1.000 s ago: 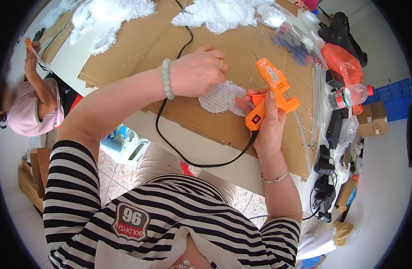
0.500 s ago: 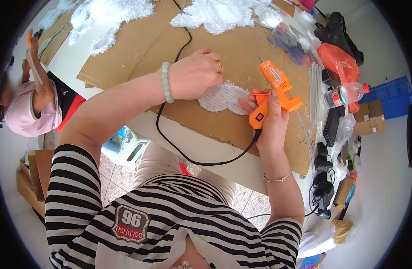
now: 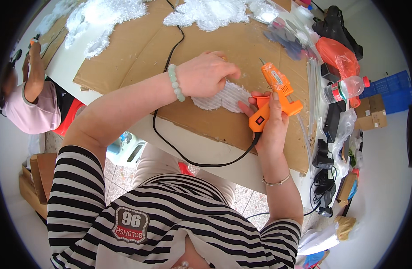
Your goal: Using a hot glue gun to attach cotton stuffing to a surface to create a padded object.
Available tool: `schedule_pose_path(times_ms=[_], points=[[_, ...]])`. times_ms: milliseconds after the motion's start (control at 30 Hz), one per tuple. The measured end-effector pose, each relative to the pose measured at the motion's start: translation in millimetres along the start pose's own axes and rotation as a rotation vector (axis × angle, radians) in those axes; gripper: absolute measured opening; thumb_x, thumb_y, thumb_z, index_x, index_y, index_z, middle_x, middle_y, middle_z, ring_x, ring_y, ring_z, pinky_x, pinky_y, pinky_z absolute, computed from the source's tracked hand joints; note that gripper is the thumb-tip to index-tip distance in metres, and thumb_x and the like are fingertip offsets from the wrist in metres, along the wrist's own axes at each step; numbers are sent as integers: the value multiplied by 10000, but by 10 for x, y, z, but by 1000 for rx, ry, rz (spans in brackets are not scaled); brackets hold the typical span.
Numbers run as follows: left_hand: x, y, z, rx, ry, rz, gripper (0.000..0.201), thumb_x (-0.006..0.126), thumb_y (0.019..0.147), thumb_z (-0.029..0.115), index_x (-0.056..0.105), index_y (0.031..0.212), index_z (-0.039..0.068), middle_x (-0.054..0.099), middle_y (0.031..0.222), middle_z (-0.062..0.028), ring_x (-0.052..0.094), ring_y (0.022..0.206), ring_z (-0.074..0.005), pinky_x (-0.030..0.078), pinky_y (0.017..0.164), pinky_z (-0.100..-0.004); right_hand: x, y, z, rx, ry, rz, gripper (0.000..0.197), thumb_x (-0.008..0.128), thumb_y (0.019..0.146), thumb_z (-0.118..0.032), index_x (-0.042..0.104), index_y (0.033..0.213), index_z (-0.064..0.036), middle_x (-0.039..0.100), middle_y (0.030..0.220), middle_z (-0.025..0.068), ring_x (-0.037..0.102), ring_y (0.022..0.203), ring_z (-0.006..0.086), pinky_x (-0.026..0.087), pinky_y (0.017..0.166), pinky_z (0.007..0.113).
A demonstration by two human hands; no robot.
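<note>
My right hand is wrapped round an orange glue gun, whose metal nozzle tilts up and away to the left. A black cord runs from its handle across the table edge. My left hand, with a green bead bracelet at its wrist, hovers over a white textured fabric piece. Its fingers are loosely bent and apart, one stretching to the right, and I see nothing between them. The fabric piece lies on a brown cardboard sheet, partly covered by my left hand; its right end reaches the fingers of my right hand.
White fluffy pieces lie at the far side. Along the right stand clear sticks, a plastic bottle, a red plastic bag and black power adapters. Another person sits at the far left.
My left hand has turned and its fingers have spread from a tighter curl, one now reaching right. The fabric piece appears slightly further left. The glue gun has hardly moved.
</note>
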State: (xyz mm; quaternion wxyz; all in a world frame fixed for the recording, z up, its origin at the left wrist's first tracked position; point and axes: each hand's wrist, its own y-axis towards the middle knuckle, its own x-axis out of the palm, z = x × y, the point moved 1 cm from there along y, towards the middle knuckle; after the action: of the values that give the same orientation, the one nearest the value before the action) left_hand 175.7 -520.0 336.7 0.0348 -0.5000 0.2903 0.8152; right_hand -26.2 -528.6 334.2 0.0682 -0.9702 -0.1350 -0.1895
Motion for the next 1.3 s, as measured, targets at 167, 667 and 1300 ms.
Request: schedule_pose_path(times_ms=[167,667,1300], points=[[48,41,42,-31,-145,-43,276,450,693,-76,542,918,54,619,829,-86,572,878,-296,437,856,-400,-18,16,-16,29,36,29,276,480,949,-279,510,1005,-11,600,943,139,605,838,199,559,792,458],[-8,-2,122,-8,-155,-78,311,445,687,-76,548,934,82,629,795,-18,570,877,-254,412,878,-388,-32,-2,-71,24,47,19,260,455,958,-269,504,999,-16,598,931,138,599,841,201,538,820,490],[96,160,121,-71,-71,0,327,506,738,50,644,1031,91,622,715,-99,565,830,-297,460,781,-427,-74,25,-48,64,72,1,301,501,941,-281,509,1053,-2,588,934,114,584,831,177,569,757,420]])
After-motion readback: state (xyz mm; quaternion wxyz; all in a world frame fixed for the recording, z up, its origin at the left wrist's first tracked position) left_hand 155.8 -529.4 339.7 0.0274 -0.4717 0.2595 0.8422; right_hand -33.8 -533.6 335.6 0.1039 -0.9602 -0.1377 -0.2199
